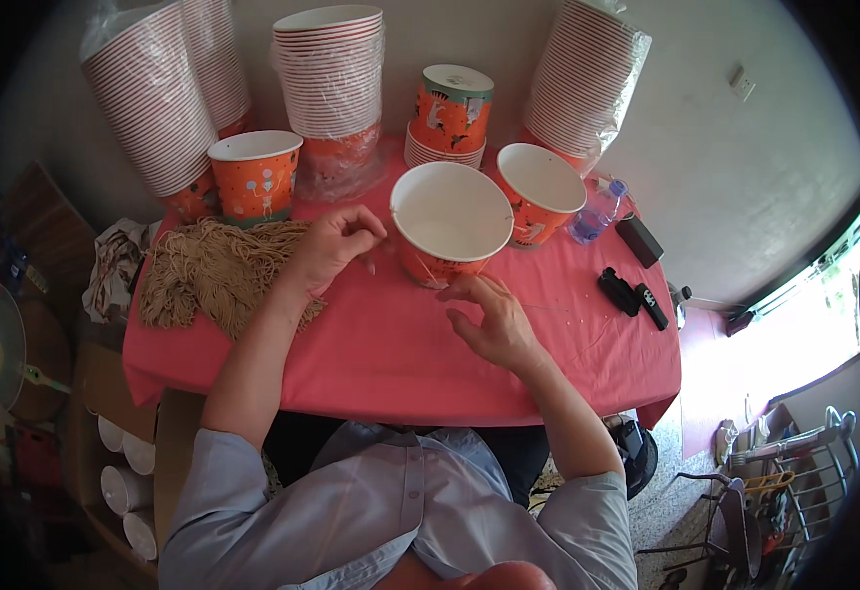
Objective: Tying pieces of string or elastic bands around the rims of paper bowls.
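In the middle of the table an orange paper bucket [452,218] with a white inside stands upright, mouth up. A thin line, perhaps a cord, crosses its front. My left hand [335,246] is raised left of the bucket, apart from it, thumb and forefinger pinched together; what they hold, if anything, is too small to make out. My right hand [494,320] is at the bucket's lower front, thumb apart from the curved fingers, with the fingertips close to the wall; whether they touch it I cannot tell. A heap of tan cords [216,270] lies by my left forearm.
On the red tablecloth [391,369] stand more buckets [256,177] [540,197], tall wrapped bucket stacks [330,88] [587,84] and upturned buckets [452,108]. At right are a plastic bottle [597,211], a black box [638,240] and small black devices [634,295]. A carton [176,442] stands lower left.
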Demonstrator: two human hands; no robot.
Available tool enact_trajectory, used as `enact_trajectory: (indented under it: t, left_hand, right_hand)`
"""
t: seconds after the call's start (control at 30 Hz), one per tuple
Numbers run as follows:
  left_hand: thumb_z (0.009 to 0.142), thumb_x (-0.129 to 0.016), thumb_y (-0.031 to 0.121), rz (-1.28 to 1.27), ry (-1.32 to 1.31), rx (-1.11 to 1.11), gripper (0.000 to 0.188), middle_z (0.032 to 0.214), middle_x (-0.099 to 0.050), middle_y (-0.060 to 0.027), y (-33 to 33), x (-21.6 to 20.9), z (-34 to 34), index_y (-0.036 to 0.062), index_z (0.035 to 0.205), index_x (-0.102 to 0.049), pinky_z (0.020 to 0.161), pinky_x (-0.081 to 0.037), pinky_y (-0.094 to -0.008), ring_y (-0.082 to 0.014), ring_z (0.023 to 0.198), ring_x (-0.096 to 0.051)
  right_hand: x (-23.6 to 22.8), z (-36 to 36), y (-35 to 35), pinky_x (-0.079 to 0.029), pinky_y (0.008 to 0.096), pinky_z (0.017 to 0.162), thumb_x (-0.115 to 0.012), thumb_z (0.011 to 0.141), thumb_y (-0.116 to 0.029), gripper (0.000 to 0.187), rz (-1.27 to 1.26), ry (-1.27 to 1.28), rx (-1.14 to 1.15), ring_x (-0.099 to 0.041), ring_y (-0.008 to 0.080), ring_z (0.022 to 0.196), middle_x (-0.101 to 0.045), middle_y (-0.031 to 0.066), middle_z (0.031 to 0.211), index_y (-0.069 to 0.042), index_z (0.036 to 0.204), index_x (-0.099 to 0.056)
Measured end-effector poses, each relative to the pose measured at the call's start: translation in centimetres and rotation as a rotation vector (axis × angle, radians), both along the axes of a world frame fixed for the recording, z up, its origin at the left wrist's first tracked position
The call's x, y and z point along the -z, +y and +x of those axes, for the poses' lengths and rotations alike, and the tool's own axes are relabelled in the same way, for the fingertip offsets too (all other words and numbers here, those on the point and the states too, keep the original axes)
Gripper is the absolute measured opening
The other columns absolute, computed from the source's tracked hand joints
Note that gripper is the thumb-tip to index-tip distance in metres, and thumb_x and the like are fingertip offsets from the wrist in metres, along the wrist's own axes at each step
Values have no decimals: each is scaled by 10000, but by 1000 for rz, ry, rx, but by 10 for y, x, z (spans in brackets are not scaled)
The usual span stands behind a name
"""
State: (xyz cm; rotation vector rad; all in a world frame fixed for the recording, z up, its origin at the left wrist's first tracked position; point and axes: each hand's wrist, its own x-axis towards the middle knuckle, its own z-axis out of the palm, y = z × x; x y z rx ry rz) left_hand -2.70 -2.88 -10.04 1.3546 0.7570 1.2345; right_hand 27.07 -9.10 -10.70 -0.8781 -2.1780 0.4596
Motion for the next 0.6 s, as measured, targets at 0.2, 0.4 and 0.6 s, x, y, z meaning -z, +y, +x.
enact_trajectory:
  t: [0.2, 0.4, 0.6]
  left_hand:
    - [1037, -585, 85, -108, 310, 15, 133, 1048, -725, -46, 10, 4, -11, 29, 1085, -695, 632, -556, -280, -113, 882, -705]
    - [1043, -580, 108, -97, 126, -228, 449, 1346, -671, -100, 18, 20, 3, 49, 1487, -556, 880, -561, -303, -139, 1149, -654]
    - [1083, -569, 216, -82, -60, -37, 540, 1506, -599, -103, 21, 27, 16, 74, 1592, -460, 1145, -429, -333, -174, 1357, -566]
  right_hand:
    - [-5, -2, 17, -500, 483, 938, -786, 846, -138, 430, 105, -394, 151, -680, 316, 1097, -718, 89, 1102, -93, 1241, -622]
    - [-2, -19, 25, -485, 480, 937, -822, 788, -151, 389, 436, -553, 174, -644, 293, 1057, -637, 81, 1061, -102, 1124, -630]
    - [-16, -32, 27, -520, 460, 881, -870, 745, -103, 413, 380, -376, 47, -632, 325, 1003, -597, 95, 1006, -94, 1081, -629]
